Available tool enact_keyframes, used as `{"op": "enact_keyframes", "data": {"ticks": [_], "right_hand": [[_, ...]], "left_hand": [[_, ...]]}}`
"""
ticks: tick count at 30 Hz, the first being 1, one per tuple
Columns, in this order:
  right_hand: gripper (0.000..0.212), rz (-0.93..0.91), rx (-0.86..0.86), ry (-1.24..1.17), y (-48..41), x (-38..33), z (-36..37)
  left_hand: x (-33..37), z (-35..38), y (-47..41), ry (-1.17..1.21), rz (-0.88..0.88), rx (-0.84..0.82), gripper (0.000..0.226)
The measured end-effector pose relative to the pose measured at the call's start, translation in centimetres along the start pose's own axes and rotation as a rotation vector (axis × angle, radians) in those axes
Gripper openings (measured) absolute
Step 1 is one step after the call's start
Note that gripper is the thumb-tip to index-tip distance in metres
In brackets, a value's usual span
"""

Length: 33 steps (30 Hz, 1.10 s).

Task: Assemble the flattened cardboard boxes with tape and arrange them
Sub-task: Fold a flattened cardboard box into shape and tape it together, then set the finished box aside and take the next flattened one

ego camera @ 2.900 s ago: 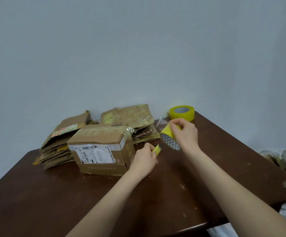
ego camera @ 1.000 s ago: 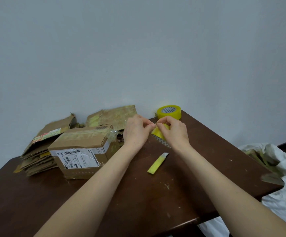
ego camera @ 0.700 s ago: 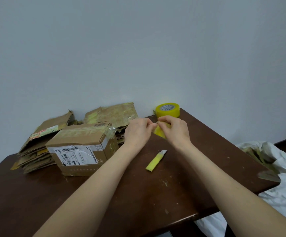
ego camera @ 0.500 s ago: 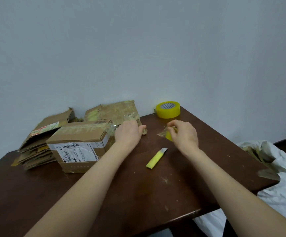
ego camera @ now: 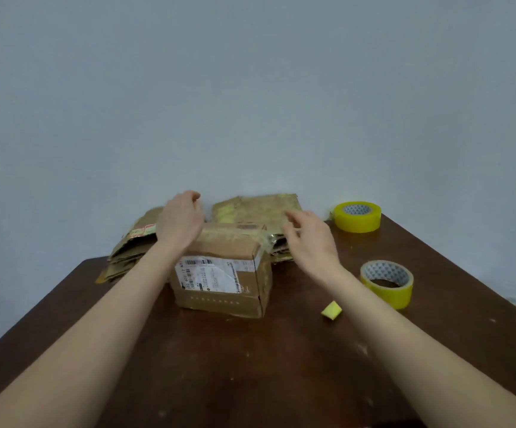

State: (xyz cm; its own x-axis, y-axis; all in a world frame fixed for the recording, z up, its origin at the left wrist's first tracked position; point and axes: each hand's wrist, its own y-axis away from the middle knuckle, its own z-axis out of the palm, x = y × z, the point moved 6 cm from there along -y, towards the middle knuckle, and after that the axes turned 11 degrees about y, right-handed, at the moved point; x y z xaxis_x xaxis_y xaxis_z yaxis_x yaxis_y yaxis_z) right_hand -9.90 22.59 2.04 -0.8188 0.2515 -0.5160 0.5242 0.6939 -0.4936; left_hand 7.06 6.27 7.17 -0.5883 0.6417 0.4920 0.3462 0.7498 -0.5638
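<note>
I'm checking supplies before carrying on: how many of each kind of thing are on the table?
Tape rolls: 2, the far tape roll and the near tape roll
Assembled box: 1
Flattened cardboard piles: 2, the left pile and the right pile
Small yellow object, partly behind a forearm: 1
Total: 6

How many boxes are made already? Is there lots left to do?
One box stands built and taped. The left hand and right hand reach in on either side of it, empty, probably to move it. Lots left: the left pile and back pile of flat cardboard wait behind it.
</note>
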Motion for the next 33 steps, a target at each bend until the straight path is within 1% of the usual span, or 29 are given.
{"op": "enact_keyframes", "data": {"ticks": [2,4,6,8,10,12,14,15,18,19,22,24,26,28,29,30,31,33], "right_hand": [[0.046,-0.077,-0.083,0.003,-0.4,-4.1,2.0],[0.053,-0.070,-0.210,0.031,-0.4,-6.2,4.8],[0.063,0.018,-0.326,0.050,-0.2,-6.5,7.7],[0.070,0.110,-0.361,-0.009,-0.2,-6.1,9.0],[0.074,0.228,-0.364,-0.169,-0.6,-5.4,9.1],[0.076,0.385,-0.388,-0.340,-1.0,-4.2,9.6],[0.071,0.492,-0.419,-0.416,-1.2,-3.5,10.4],[0.066,0.514,-0.433,-0.435,-1.3,-3.3,10.8],[0.031,0.495,-0.471,-0.504,-1.5,-3.4,11.2],[0.026,0.489,-0.470,-0.513,-1.5,-3.4,11.0],[0.026,0.451,-0.446,-0.489,-1.3,-3.5,10.3],[0.031,0.396,-0.414,-0.370,-1.1,-3.6,9.7],[0.035,0.324,-0.335,-0.237,-1.0,-3.7,8.7],[0.035,0.269,-0.267,-0.188,-0.3,-4.6,7.4],[0.042,0.266,-0.248,-0.191,0.3,-5.1,7.0],[0.051,0.271,-0.232,-0.221,1.0,-6.1,6.6],[0.056,0.268,-0.225,-0.279,1.7,-7.1,6.6],[0.057,0.230,-0.228,-0.424,2.8,-9.8,7.1]], "left_hand": [[-3.6,0.0,-0.6,-0.007,-0.108,-0.075,0.040],[-5.9,1.1,-0.4,-0.002,-0.166,-0.185,0.042],[-7.5,2.4,0.2,0.004,-0.204,-0.278,0.044],[-8.4,2.9,0.6,-0.029,-0.227,-0.289,0.045],[-8.7,2.6,0.5,-0.068,-0.261,-0.272,0.047],[-9.0,1.9,0.7,-0.097,-0.294,-0.282,0.052],[-9.7,1.7,1.0,-0.075,-0.338,-0.319,0.057],[-10.1,1.8,1.3,-0.020,-0.376,-0.340,0.059],[-10.8,2.4,2.0,0.285,-0.502,-0.381,0.059],[-10.8,2.4,2.1,0.331,-0.519,-0.381,0.054],[-10.8,1.4,2.8,0.295,-0.535,-0.303,0.040],[-10.8,0.3,3.8,0.266,-0.533,-0.214,0.039],[-10.4,-1.1,4.9,0.254,-0.502,-0.142,0.037],[-9.8,-3.5,6.4,0.252,-0.473,-0.053,0.033],[-9.5,-5.0,7.1,0.259,-0.466,0.009,0.032],[-9.3,-6.8,7.8,0.274,-0.462,0.083,0.034],[-9.3,-8.6,8.5,0.294,-0.461,0.156,0.038],[-10.0,-12.2,9.7,0.331,-0.460,0.288,0.048]]}}
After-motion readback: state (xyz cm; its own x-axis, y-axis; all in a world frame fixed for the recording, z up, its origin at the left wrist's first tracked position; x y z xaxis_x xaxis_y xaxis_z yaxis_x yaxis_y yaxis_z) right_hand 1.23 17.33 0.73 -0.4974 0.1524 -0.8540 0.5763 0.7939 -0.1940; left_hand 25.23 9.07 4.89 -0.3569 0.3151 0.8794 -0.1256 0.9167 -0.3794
